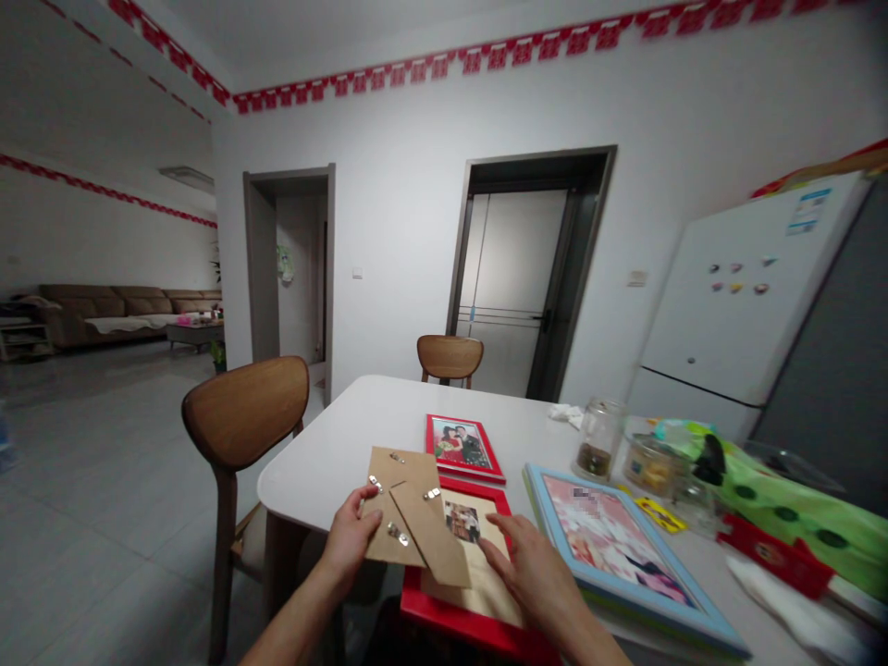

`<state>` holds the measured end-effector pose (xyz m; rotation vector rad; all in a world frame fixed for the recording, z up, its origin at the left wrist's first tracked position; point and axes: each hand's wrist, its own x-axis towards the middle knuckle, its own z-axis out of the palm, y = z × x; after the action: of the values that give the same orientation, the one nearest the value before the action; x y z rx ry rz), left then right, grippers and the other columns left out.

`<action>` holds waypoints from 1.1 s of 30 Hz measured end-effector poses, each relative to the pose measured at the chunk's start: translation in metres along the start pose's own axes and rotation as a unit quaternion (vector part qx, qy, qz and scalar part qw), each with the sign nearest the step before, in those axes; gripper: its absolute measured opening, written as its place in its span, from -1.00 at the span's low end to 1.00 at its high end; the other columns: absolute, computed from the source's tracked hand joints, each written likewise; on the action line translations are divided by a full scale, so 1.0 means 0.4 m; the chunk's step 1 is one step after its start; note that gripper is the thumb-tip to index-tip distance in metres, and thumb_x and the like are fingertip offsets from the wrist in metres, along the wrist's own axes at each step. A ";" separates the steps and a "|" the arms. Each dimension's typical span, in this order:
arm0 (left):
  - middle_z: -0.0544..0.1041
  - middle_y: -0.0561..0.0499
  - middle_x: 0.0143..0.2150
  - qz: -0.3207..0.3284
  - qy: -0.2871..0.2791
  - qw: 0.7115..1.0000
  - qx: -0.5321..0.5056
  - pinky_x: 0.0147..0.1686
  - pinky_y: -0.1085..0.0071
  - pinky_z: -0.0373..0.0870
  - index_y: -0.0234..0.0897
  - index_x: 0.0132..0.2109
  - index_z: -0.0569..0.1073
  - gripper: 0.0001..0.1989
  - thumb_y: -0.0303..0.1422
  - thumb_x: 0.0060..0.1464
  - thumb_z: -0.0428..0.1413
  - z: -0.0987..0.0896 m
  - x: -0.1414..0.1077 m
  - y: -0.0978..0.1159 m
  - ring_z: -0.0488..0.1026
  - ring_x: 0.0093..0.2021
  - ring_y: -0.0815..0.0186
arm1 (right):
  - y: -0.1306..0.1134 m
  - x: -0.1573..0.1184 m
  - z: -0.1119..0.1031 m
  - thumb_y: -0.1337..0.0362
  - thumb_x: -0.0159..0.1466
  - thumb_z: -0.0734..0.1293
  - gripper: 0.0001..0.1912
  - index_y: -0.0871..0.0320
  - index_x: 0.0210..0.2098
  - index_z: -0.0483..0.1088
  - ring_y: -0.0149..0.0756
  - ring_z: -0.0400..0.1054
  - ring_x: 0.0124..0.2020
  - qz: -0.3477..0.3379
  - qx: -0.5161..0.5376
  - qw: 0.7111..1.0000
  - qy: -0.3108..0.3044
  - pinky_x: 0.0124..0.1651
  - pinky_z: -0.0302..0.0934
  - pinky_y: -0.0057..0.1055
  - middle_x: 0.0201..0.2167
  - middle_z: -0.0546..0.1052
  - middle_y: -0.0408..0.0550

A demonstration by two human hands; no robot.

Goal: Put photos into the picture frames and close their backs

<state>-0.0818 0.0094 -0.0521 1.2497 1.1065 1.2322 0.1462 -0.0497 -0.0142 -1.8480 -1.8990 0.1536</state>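
My left hand grips the left edge of a brown picture-frame backing board, which is tilted up over the table. Metal clips and a slanted stand leg show on its face. Below and behind it lies a red picture frame with a cream-coloured sheet inside and a small photo on that sheet. My right hand is over the right side of this frame, thumb and fingers apart near the photo. Whether its fingertips touch the sheet I cannot tell. Farther back, another red frame holds a photo of two people.
A large light-blue framed picture lies to the right on the white table. Past it stand a glass jar, a food container and a green plastic bag. Wooden chairs are at the left and far sides.
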 end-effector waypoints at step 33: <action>0.38 -0.05 -0.19 0.370 -0.044 0.871 0.320 -0.14 0.32 0.25 -0.26 -0.05 0.26 -0.57 -0.59 -0.12 -0.11 0.167 -0.110 0.146 0.30 -0.17 0.24 | 0.012 -0.035 -0.030 0.19 -0.03 0.26 -0.18 0.22 0.16 -0.17 -0.37 0.29 -0.64 0.152 0.505 0.850 -0.020 -0.57 0.14 -0.47 -0.65 0.38 -0.25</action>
<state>-0.0200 -0.0419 0.0059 2.3736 1.0291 1.3645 0.1550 -0.0656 -0.0092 -1.3323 -1.1107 1.0723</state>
